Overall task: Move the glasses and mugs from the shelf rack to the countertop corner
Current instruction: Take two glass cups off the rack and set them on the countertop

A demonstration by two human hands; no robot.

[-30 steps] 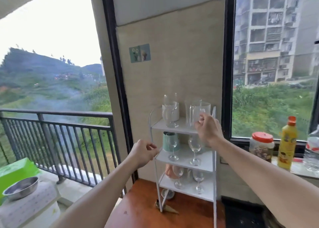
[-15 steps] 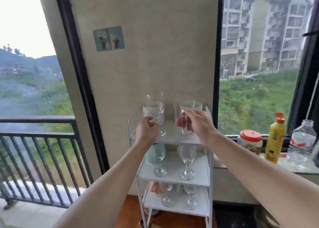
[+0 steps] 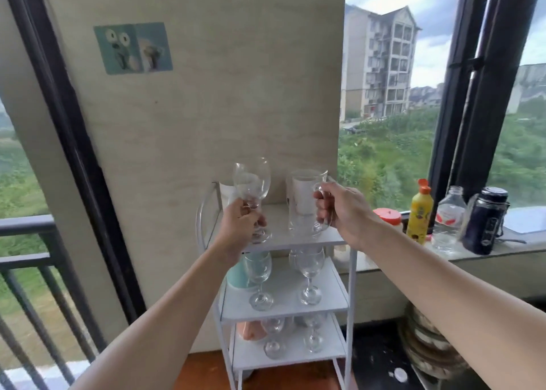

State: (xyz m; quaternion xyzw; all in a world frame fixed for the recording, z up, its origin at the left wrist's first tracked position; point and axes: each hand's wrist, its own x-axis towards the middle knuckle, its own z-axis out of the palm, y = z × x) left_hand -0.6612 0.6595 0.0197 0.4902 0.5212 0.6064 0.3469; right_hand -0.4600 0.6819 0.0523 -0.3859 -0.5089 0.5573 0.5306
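A white three-tier shelf rack (image 3: 351,274) stands against the beige wall. On its top tier my left hand (image 3: 240,227) grips the stem of a clear wine glass (image 3: 251,180), which tilts slightly. My right hand (image 3: 339,209) is closed around the handle of a clear glass mug (image 3: 305,203), with a white mug (image 3: 301,188) behind it. The middle tier holds two wine glasses (image 3: 308,271) and a teal mug (image 3: 236,274). The bottom tier carries two more wine glasses (image 3: 273,339) and a pinkish mug (image 3: 251,330).
To the right runs a window-sill counter (image 3: 526,221) with a red-lidded jar (image 3: 387,217), a yellow bottle (image 3: 419,215), a clear plastic bottle (image 3: 449,221) and a dark flask (image 3: 484,221). A black balcony railing (image 3: 26,242) is at left. Stacked dishes (image 3: 428,348) sit low right.
My left hand has closed on the wine glass stem and my right hand has taken the glass mug's handle. The view has shifted up and closer to the rack.
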